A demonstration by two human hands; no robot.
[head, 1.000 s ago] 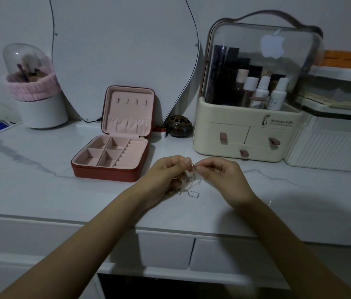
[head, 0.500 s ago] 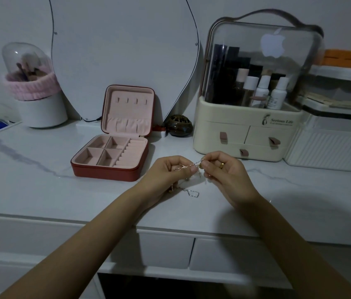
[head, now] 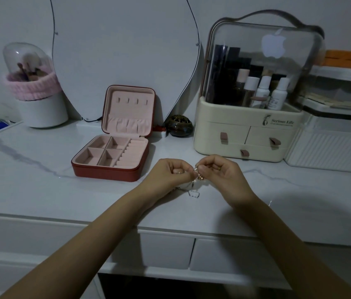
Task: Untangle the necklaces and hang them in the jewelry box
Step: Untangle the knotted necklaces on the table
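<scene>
A: Where are the necklaces point(head: 195, 180)?

B: In a little bunch between the two hands, in front of the box point(head: 114, 154) and off to its right. Both hands pinch it. The left hand point(head: 170, 172) has its fingers curled round the chain. The right hand point(head: 220, 172) nips it with thumb and finger.

A: What changed just now?

B: Half a second ago the hands were a bit apart, with a short piece of chain pulled straight between them. Now the fingertips almost touch again, and a small gold bead hangs under them. A loop of chain dangles down onto the table point(head: 40, 190).

A: So is it untangled?

B: I don't think so. It looks like pull, look, then pick at the knot again. The chains are too thin to tell how many there are.

A: And the box?

B: Open, with its lid up. The little hooks in the lid have nothing on them, so no necklace is hung yet.

A: What else is near the box?

B: A mirror point(head: 125, 50) behind it. A brush cup point(head: 40, 108) to its left. A big cream case point(head: 248, 130) with bottles to its right.
</scene>
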